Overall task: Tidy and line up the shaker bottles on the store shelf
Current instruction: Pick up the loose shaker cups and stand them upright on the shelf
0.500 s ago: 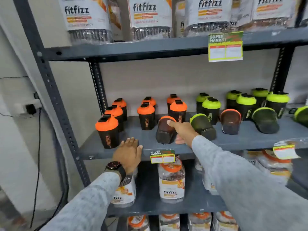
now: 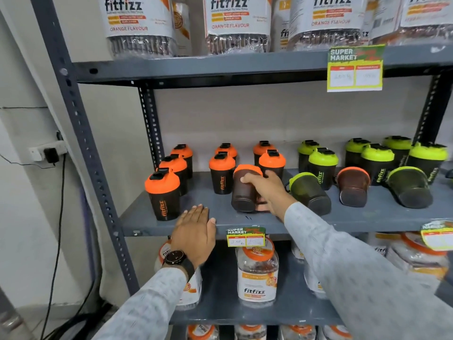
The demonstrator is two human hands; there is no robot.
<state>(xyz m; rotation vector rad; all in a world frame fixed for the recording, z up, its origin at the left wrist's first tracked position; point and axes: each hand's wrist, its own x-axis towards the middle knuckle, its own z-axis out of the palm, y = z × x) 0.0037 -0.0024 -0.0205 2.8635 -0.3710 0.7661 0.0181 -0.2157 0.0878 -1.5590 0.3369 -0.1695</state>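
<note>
On the grey middle shelf (image 2: pixel 245 220), my right hand (image 2: pixel 266 190) grips a toppled orange-lidded shaker bottle (image 2: pixel 242 190), its base pointing toward me. My left hand (image 2: pixel 195 233) rests flat on the shelf's front edge, fingers spread, holding nothing, just right of an upright orange-lidded shaker (image 2: pixel 163 193). Several more orange-lidded shakers (image 2: pixel 221 173) stand upright behind. To the right, upright green-lidded shakers (image 2: pixel 323 166) stand at the back. In front of them lie a toppled green-lidded shaker (image 2: pixel 308 192), a toppled orange-lidded one (image 2: pixel 353 186) and another green one (image 2: pixel 409 186).
Large fitfizz jars (image 2: pixel 236 23) fill the top shelf, and more jars (image 2: pixel 257 273) stand on the lower shelf. Price tags (image 2: pixel 245 238) hang from the shelf edges. A slotted grey upright (image 2: pixel 81 133) frames the left side. A wall socket with a plug (image 2: pixel 49 153) is at left.
My right hand has closed over the toppled orange-lidded shaker and begun tipping its lid end up. My left hand stays on the shelf edge.
</note>
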